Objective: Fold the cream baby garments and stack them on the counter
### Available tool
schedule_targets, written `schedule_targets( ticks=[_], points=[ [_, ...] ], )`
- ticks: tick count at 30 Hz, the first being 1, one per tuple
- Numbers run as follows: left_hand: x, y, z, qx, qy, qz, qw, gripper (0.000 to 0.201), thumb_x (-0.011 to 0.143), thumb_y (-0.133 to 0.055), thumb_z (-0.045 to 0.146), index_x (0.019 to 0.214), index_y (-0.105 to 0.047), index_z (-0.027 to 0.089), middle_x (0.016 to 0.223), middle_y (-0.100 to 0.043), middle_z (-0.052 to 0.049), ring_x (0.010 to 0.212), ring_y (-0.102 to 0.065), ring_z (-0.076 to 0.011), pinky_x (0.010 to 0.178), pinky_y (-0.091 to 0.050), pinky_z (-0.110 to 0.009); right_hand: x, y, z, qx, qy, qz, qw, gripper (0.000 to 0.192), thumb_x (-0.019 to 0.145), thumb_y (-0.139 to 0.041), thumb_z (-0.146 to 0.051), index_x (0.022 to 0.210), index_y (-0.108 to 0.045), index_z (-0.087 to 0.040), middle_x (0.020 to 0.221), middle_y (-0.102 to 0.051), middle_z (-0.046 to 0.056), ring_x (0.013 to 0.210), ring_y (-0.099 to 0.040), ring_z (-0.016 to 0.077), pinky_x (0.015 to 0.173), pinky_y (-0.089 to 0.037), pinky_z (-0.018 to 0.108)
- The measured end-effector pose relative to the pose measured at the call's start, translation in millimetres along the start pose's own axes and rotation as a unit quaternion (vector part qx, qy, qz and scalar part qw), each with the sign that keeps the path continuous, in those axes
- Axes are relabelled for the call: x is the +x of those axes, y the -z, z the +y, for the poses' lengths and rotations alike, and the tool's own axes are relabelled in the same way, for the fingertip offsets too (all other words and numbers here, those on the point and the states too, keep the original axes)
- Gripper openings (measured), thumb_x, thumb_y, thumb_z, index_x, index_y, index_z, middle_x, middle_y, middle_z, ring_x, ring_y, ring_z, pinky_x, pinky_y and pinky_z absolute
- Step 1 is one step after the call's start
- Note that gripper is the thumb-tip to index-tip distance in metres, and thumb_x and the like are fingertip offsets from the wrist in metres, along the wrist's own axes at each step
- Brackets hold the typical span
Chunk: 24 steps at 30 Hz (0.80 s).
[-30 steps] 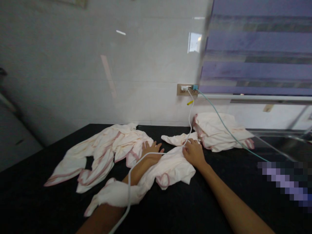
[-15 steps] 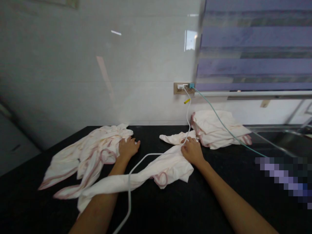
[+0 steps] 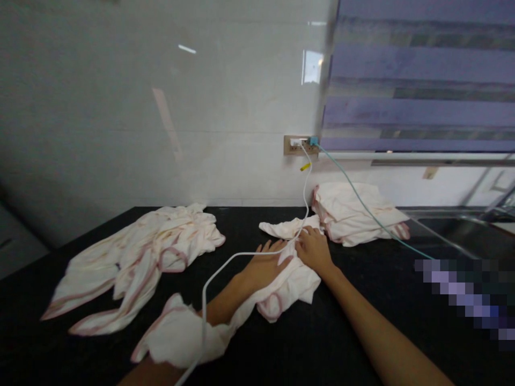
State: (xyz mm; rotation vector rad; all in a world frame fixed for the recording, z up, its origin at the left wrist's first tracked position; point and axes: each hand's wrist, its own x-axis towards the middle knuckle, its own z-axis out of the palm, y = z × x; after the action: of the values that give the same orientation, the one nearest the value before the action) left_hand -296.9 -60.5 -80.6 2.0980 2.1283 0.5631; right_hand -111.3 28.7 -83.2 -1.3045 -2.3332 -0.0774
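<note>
A white garment with pink trim (image 3: pixel 292 287) lies bunched on the black counter, and a long part of it runs down over my left forearm. My left hand (image 3: pixel 267 265) rests against its left side, fingers stretched out and thumb over the fabric. Gripping the upper part of the same garment, my right hand (image 3: pixel 314 249) has its fingers curled in the cloth. A white cable (image 3: pixel 241 254) crosses over the garment and my left forearm. What lies under my right fingers is hidden.
Crumpled white pink-edged cloths (image 3: pixel 161 246) lie on the left of the counter (image 3: pixel 249 354). A folded white stack (image 3: pixel 358 209) sits back right, crossed by a green cable (image 3: pixel 356 193). Both cables reach the wall socket (image 3: pixel 301 145). A sink (image 3: pixel 478 236) is at far right.
My left hand has left the crumpled cloths and moved right to the garment beside my right hand. The garment's long end has bunched up over my left forearm. My right hand stays on the garment.
</note>
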Motion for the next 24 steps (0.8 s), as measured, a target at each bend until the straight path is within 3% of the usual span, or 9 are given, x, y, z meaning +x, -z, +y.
schedule_targets(
  ticks=[3, 6, 19, 22, 24],
  points=[
    [-9.9, -6.9, 12.7, 0.004, -0.089, -0.053, 0.995, 0.056, 0.105, -0.039, 0.056, 0.155, -0.046, 0.032, 0.164, -0.042, -0.004, 0.150, -0.037, -0.0388, 0.122, -0.030, -0.060, 0.9, -0.5, 1.1, -0.005, 0.006, -0.005, 1.000, 0.026, 0.097, -0.051, -0.033, 0.116, -0.067, -0.021, 0.127, -0.062, 0.011, 0.114, -0.053, 0.0272, 0.091, -0.041, 0.037],
    [-12.3, -4.9, 13.9, 0.017, -0.123, -0.072, 0.990, 0.060, 0.107, -0.025, 0.052, 0.160, -0.038, 0.029, 0.168, -0.035, -0.005, 0.152, -0.033, -0.0439, 0.121, -0.027, -0.066, 1.0, -1.3, 1.9, 0.001, 0.007, 0.002, 1.000, 0.026, 0.097, -0.052, -0.033, 0.114, -0.067, -0.021, 0.127, -0.063, 0.011, 0.114, -0.054, 0.0277, 0.090, -0.040, 0.037],
    [-10.9, -1.4, 11.8, 0.007, -0.122, -0.074, 0.990, 0.059, 0.106, -0.028, 0.048, 0.160, -0.039, 0.027, 0.169, -0.034, -0.003, 0.150, -0.033, -0.0480, 0.120, -0.028, -0.069, 0.5, -10.4, 6.4, 0.033, 0.019, 0.050, 0.998, 0.022, 0.093, -0.054, -0.029, 0.110, -0.064, -0.020, 0.117, -0.067, 0.012, 0.108, -0.057, 0.0301, 0.088, -0.042, 0.040],
    [-8.7, 1.4, 11.4, -0.013, -0.123, -0.080, 0.989, 0.054, 0.104, -0.035, 0.050, 0.153, -0.050, 0.030, 0.166, -0.039, -0.004, 0.150, -0.032, -0.0485, 0.120, -0.025, -0.072, 0.5, -15.2, 8.6, 0.081, 0.025, 0.096, 0.992, 0.023, 0.094, -0.052, -0.028, 0.112, -0.063, -0.018, 0.113, -0.067, 0.014, 0.106, -0.058, 0.0300, 0.090, -0.044, 0.041],
    [-7.4, 3.6, 13.9, -0.058, -0.142, -0.086, 0.984, 0.050, 0.102, -0.042, 0.056, 0.141, -0.061, 0.031, 0.163, -0.045, -0.006, 0.151, -0.035, -0.0436, 0.122, -0.026, -0.066, 1.2, -16.4, 10.1, 0.141, 0.014, 0.152, 0.978, 0.026, 0.095, -0.050, -0.029, 0.116, -0.060, -0.017, 0.112, -0.067, 0.014, 0.106, -0.059, 0.0291, 0.092, -0.045, 0.041]
  ],
)
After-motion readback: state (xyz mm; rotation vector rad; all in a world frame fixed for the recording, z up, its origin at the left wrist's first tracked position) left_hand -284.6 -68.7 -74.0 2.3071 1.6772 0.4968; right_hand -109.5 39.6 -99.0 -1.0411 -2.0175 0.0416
